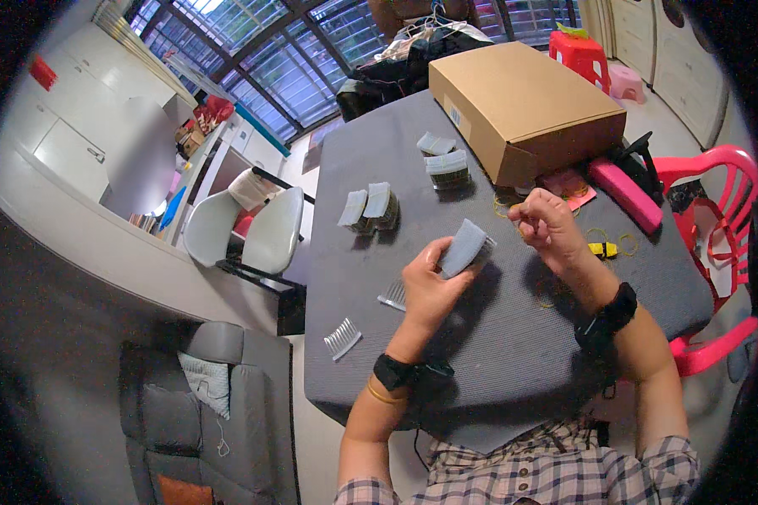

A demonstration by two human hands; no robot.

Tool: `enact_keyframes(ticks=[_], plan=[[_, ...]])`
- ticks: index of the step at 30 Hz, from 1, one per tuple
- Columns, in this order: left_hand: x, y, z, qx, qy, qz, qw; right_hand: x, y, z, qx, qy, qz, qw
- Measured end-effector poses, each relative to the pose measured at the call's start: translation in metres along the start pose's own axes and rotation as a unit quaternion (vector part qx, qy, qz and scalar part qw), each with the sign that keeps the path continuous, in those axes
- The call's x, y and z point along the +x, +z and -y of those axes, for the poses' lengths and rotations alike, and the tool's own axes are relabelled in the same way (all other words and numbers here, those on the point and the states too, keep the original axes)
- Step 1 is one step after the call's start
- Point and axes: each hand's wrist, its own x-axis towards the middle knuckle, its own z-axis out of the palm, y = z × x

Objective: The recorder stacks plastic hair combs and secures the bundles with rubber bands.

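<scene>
My left hand (432,290) is wrapped round a stack of clear plastic hair combs (466,247), held above the middle of the grey-covered table. Slightly to its right, my right hand (550,225) is raised with fingers pinched together; whatever is between them is too small to make out. Thin yellowish rubber bands (628,245) lie on the cloth near that hand. Two loose clear combs, one at the left edge (343,338) and another (392,295) partly behind my left hand, rest on the table. Farther off stand several stacked comb bundles, including a left pair (381,202) and a back pair (447,168).
A large brown cardboard box (526,101) takes up the table's far right. Beside it lie a long pink case (627,197) and a small yellow-and-black item (602,249). A pink plastic chair (720,172) stands against the right side; a white chair (265,229) is at the left.
</scene>
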Motion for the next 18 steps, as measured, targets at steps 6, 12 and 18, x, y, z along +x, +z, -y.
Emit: enact_keyframes(ticks=[6, 12, 18], plan=[[-0.003, -0.005, -0.003, 0.088, 0.090, -0.056, 0.990, -0.005, 0.000, 0.003, -0.022, 0.070, 0.046, 0.996], [-0.005, -0.007, -0.004, 0.099, 0.113, -0.058, 0.987, -0.007, -0.001, 0.006, -0.010, 0.100, 0.091, 0.991], [-0.004, -0.007, -0.001, 0.124, 0.112, -0.063, 0.984, -0.014, 0.009, 0.006, -0.002, 0.093, 0.128, 0.987]])
